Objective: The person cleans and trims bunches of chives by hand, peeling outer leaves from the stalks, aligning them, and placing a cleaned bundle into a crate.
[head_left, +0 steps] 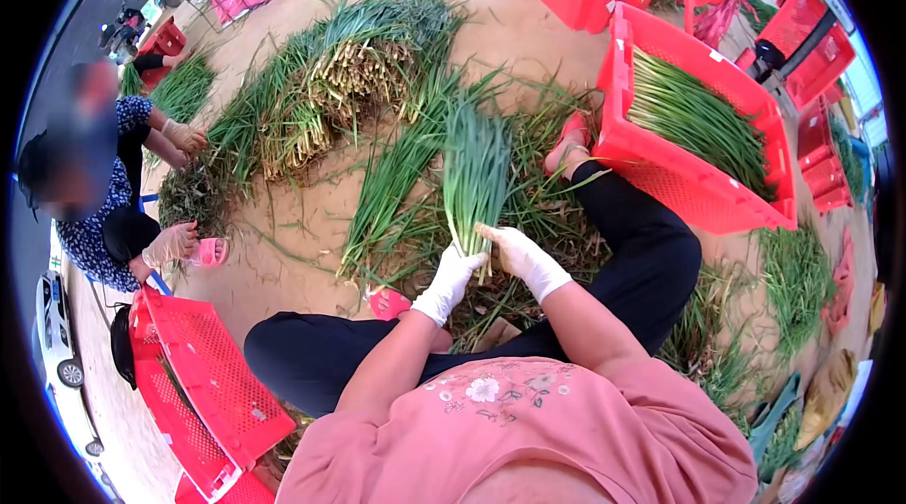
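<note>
In white gloves, both my hands are at a bunch of long green chives [475, 169] in front of me. My left hand [449, 279] is closed around the pale lower stems. At the right side of the same stems, my right hand [514, 252] pinches with its fingertips; what exactly lies between them is partly hidden. The bunch's leaf tips point away from me. Under and beside it, loose chives [392, 188] and dry trimmings [557, 221] are spread over the ground between my legs.
Ahead lies a large heap of bundled chives [368, 60]. A red crate [698, 193] by my right foot holds chives [698, 117]. More red crates [212, 372] stand at lower left. At left, a gloved co-worker [104, 183] sits by the heap.
</note>
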A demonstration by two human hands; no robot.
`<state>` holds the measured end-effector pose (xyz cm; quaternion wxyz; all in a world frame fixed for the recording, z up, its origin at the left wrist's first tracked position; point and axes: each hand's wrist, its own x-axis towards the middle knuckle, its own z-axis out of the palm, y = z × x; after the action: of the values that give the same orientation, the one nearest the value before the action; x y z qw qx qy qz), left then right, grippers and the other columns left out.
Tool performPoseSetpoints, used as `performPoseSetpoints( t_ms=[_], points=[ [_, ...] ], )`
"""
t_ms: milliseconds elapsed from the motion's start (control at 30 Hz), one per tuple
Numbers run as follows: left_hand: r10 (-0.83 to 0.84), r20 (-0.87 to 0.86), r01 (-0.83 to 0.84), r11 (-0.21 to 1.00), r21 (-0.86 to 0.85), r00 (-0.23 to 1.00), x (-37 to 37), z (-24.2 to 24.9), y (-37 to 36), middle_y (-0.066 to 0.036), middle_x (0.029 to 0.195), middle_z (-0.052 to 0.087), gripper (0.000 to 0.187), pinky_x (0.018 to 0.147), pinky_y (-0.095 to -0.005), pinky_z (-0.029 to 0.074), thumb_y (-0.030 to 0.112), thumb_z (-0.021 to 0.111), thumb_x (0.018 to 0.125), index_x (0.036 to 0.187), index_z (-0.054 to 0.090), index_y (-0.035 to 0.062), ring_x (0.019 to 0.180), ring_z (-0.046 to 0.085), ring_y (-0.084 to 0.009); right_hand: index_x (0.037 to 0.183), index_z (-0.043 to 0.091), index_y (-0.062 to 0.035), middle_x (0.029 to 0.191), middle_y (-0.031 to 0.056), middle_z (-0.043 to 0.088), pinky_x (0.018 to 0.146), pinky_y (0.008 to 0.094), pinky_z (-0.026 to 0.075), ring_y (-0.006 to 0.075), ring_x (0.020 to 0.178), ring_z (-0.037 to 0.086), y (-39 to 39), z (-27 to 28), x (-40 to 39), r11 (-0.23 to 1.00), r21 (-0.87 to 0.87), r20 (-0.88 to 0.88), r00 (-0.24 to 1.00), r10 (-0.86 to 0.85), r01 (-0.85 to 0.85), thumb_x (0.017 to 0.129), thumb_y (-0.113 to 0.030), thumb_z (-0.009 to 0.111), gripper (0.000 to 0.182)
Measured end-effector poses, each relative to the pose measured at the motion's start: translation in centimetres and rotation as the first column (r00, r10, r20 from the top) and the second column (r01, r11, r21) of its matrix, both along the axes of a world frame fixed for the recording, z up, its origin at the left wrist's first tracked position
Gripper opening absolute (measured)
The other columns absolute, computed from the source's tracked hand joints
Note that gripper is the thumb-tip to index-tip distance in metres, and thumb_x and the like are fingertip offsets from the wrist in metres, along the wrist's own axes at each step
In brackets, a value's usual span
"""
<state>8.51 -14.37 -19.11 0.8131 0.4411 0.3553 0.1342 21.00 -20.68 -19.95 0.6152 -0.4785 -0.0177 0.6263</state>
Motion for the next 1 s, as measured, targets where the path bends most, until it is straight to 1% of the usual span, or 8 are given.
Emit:
performPoseSetpoints(
  t_ms=[100,233,333,500,600,767,867,1000],
  points=[
    [-0.009,0.013,0.011,0.991,-0.134,1.0,-0.7,-0.6,1.0,-0.004,0.095,0.061,0.028,0.076,-0.0353,0.047,0.014,0.06,0.081,0.108,0.054,0.0063,0.086,0.058,-0.0159,0.105,0.052,0.0006,0.094,0.0147,0.06,0.071,0.0434,0.05,0.0271,0.083,0.06,0.9,-2.7,0.2,0.996,-0.081,-0.214,0.976,-0.05,0.034,0.087,-0.016,0.047,0.025],
    [0.037,0.028,-0.02,0.887,-0.462,0.999,-0.8,-1.5,1.8,-0.011,0.103,0.06,0.028,0.083,-0.0507,0.045,0.021,0.051,0.086,0.111,0.052,0.0073,0.094,0.057,-0.0263,0.109,0.048,0.0011,0.099,0.0165,0.058,0.077,0.0455,0.048,0.0293,0.088,0.059,0.1,-3.2,0.4,0.956,-0.279,-0.218,0.965,-0.149,0.085,0.088,-0.014,0.034,0.029],
    [0.063,-0.003,-0.052,0.787,-0.614,0.998,-0.6,-2.3,1.4,-0.013,0.108,0.057,0.029,0.085,-0.0526,0.043,0.019,0.05,0.086,0.113,0.049,0.0071,0.096,0.056,-0.0285,0.111,0.047,0.0007,0.1,0.0164,0.058,0.078,0.044,0.048,0.0287,0.089,0.059,-0.6,-3.1,0.4,0.958,-0.263,-0.23,0.957,-0.179,0.116,0.089,-0.015,0.032,0.031],
    [-0.027,-0.007,0.02,0.874,-0.485,1.0,0.0,-2.5,1.1,-0.013,0.102,0.057,0.027,0.084,-0.0536,0.043,0.017,0.051,0.085,0.109,0.05,0.0053,0.094,0.055,-0.0308,0.1,0.056,-0.0028,0.089,0.013,0.061,0.065,0.039,0.05,0.0232,0.074,0.061,-0.8,-4.3,0.5,0.983,-0.175,-0.113,0.991,-0.068,0.048,0.083,-0.021,0.053,0.026],
    [0.023,-0.054,-0.05,0.824,-0.564,0.998,-0.1,-2.3,1.3,-0.014,0.104,0.056,0.028,0.085,-0.0547,0.042,0.015,0.051,0.083,0.109,0.05,0.0051,0.095,0.055,-0.0316,0.099,0.055,-0.004,0.086,0.0115,0.06,0.059,0.041,0.05,0.0237,0.07,0.06,-0.6,-4.2,0.9,0.934,-0.353,-0.044,0.997,-0.068,0.048,0.083,-0.023,0.05,0.025],
    [0.039,0.026,-0.014,0.771,-0.637,0.999,-0.6,-2.4,1.6,-0.016,0.108,0.055,0.031,0.089,-0.0606,0.036,0.017,0.047,0.084,0.112,0.048,0.0037,0.102,0.051,-0.0372,0.097,0.052,-0.0027,0.085,0.0128,0.06,0.061,0.0455,0.05,0.0283,0.071,0.06,-1.0,-5.0,1.1,0.937,-0.329,-0.148,0.974,-0.172,0.116,0.085,-0.021,0.041,0.024],
    [-0.004,0.058,0.041,0.75,-0.661,0.998,-0.1,-3.0,0.9,-0.014,0.101,0.058,0.027,0.082,-0.0558,0.042,0.018,0.047,0.085,0.108,0.051,0.0058,0.09,0.057,-0.0313,0.096,0.051,-0.0026,0.086,0.0139,0.059,0.066,0.0441,0.049,0.0291,0.074,0.059,-0.9,-6.0,0.6,0.965,-0.255,-0.271,0.954,-0.126,0.056,0.085,-0.021,0.04,0.024],
    [-0.185,-0.061,0.152,0.924,-0.35,0.981,0.6,-4.9,-0.4,-0.009,0.096,0.058,0.024,0.066,-0.0416,0.05,0.013,0.055,0.084,0.107,0.051,0.0063,0.082,0.057,-0.0218,0.105,0.052,-0.0048,0.096,0.0129,0.06,0.074,0.0421,0.045,0.0261,0.085,0.056,-0.7,-5.4,-0.1,0.935,-0.352,-0.091,0.993,-0.076,0.039,0.087,-0.033,0.046,0.034]
  ],
)
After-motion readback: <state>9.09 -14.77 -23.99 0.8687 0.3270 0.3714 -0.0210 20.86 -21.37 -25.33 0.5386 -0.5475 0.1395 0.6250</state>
